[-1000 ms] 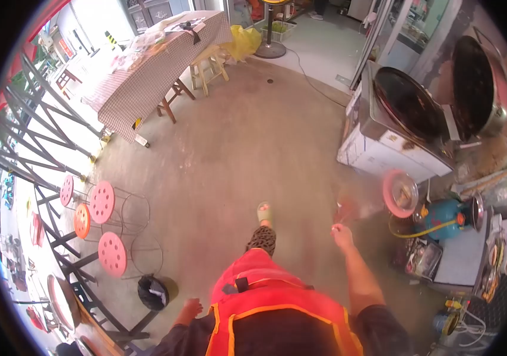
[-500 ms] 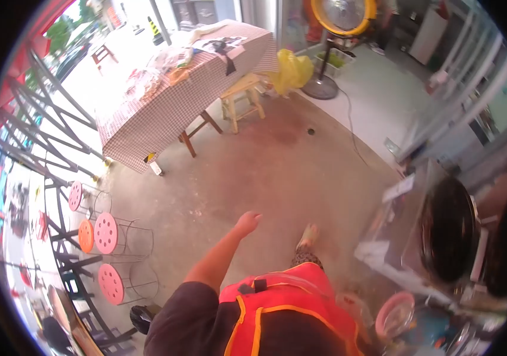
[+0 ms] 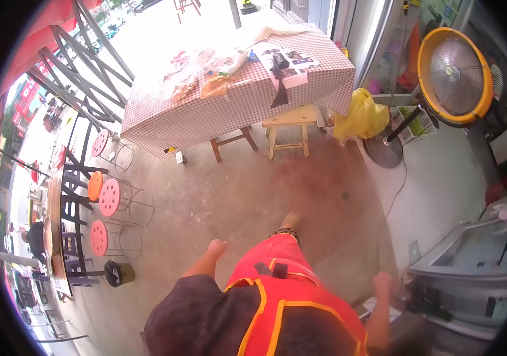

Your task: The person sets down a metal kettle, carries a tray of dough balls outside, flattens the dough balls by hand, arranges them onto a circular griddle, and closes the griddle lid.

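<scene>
My left hand (image 3: 218, 246) hangs in front of the red apron (image 3: 277, 261), over the bare concrete floor. Its fingers look loosely curled, and nothing shows in them. On the other side, my right hand (image 3: 382, 283) is low beside the apron, blurred, so its fingers do not read clearly. It is nearest the grey metal-and-glass appliance (image 3: 467, 267) at the right, apparently apart from it. A foot (image 3: 292, 219) is stepping forward below the apron.
Ahead stands a table with a checked cloth (image 3: 206, 118), bearing plastic bags and papers. A wooden stool (image 3: 289, 121), yellow bag (image 3: 361, 115) and yellow fan (image 3: 452, 77) are beside it. Pink stools (image 3: 110, 197) and a bin (image 3: 120, 273) line the left.
The view has moved forward and turned, bringing the table and fan closer. My right hand has come into view; the round black pans at the right have left it.
</scene>
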The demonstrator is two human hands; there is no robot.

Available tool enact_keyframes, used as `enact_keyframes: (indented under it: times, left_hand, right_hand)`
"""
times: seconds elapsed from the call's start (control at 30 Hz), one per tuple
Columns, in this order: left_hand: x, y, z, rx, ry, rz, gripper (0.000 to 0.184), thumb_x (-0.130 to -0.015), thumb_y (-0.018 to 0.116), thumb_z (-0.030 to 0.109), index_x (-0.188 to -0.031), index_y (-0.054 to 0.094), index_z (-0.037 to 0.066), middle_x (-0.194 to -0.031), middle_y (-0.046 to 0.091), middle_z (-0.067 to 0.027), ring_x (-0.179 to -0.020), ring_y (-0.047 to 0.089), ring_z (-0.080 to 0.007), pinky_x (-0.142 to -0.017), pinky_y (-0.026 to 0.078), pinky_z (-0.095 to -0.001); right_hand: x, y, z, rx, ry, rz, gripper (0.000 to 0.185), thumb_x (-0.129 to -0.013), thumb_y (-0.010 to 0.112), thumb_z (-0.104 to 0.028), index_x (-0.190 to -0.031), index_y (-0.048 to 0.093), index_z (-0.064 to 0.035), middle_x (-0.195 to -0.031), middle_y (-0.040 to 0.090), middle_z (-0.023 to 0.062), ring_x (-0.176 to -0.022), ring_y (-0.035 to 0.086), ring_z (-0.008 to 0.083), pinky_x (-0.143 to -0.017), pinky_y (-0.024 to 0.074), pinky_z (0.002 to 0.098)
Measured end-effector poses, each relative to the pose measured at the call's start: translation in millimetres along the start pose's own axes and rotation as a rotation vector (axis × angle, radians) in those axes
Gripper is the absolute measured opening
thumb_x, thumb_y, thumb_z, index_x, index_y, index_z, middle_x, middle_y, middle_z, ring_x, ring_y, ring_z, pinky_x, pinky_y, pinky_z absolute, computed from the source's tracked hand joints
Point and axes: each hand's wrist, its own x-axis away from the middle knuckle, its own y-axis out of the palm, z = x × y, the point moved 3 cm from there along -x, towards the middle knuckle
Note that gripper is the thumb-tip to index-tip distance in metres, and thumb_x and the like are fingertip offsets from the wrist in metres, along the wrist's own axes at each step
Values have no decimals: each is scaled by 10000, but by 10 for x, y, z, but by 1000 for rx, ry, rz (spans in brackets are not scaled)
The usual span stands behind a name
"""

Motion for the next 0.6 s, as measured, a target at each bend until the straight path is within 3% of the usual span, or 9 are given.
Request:
enact_keyframes:
  times: [0.1, 0.2, 0.27, 0.3, 0.33, 0.4, 0.47, 0.53, 0.6]
  left_hand:
    - [-569, 172, 275, -337, 198, -203, 266, -802, 521, 235, -731, 667, 25, -753, 650, -177, -752, 645, -327, -650, 512, -418]
    - [-1086, -572, 855, -490, 422, -176, 263, -827, 527, 217, -690, 654, 31, -652, 633, -152, -641, 637, -286, -563, 489, -403]
    - [-1502, -1239, 1344, 424, -193, -171, 263, -849, 547, 241, -729, 649, 31, -609, 604, -113, -582, 597, -231, -520, 453, -382]
    - [-1512, -1778, 1841, 715, -128, -71, 270, -861, 546, 257, -778, 640, 18, -633, 597, -90, -589, 579, -206, -514, 440, -368]
    - [-1438, -2375, 2332, 1007, -64, 28, 286, -873, 545, 273, -826, 632, 5, -657, 589, -67, -597, 560, -181, -508, 427, -354]
    - [-1486, -3073, 2880, 971, 61, 119, 306, -877, 543, 265, -945, 614, -24, -758, 603, -46, -676, 567, -158, -552, 448, -325]
    - [-1673, -3186, 3206, 980, 268, 195, 333, -877, 539, 262, -1027, 600, -28, -814, 615, -51, -730, 571, -149, -621, 469, -298]
    - [-1616, -3394, 3497, 878, 175, 219, 330, -863, 553, 266, -1038, 614, -7, -845, 631, -76, -776, 583, -158, -701, 481, -300]
    - [-1963, -3035, 3609, 939, 154, 185, 314, -850, 554, 274, -1001, 628, 7, -888, 646, -128, -812, 612, -228, -745, 481, -353]
  right_hand:
    - [-916, -54, -648, -59, -161, 4, 173, -857, 516, -135, -955, 590, -13, -779, 583, 57, -698, 549, 137, -617, 452, 290]
    - [-771, 86, -1154, 67, -63, -22, 223, -849, 518, -237, -836, 582, -24, -831, 597, 140, -738, 562, 254, -671, 449, 410]
    - [-745, 276, -1380, 362, -153, -114, 226, -856, 507, -233, -878, 585, -22, -861, 603, 159, -781, 571, 292, -698, 451, 413]
    - [-1030, 465, -1182, 547, -227, -233, 234, -860, 500, -228, -932, 590, -24, -879, 606, 161, -816, 574, 307, -716, 452, 414]
    - [-1038, 495, -1109, 389, -126, -204, 224, -854, 522, -211, -933, 598, -16, -872, 617, 146, -814, 577, 275, -728, 458, 397]
    - [-1389, 683, -1199, 100, -43, -212, 206, -843, 565, -178, -934, 615, 0, -859, 637, 115, -809, 585, 211, -752, 470, 362]
    - [-1361, 569, -982, 341, -137, -280, 201, -844, 560, -178, -928, 614, -3, -854, 633, 118, -806, 584, 216, -745, 469, 364]
    - [-1717, 449, -870, 701, -341, -432, 197, -845, 554, -179, -921, 613, -7, -848, 629, 121, -803, 584, 220, -737, 468, 365]
    - [-1792, 292, -666, 775, -278, -465, 193, -846, 549, -180, -915, 611, -10, -843, 624, 125, -800, 583, 225, -730, 468, 367]
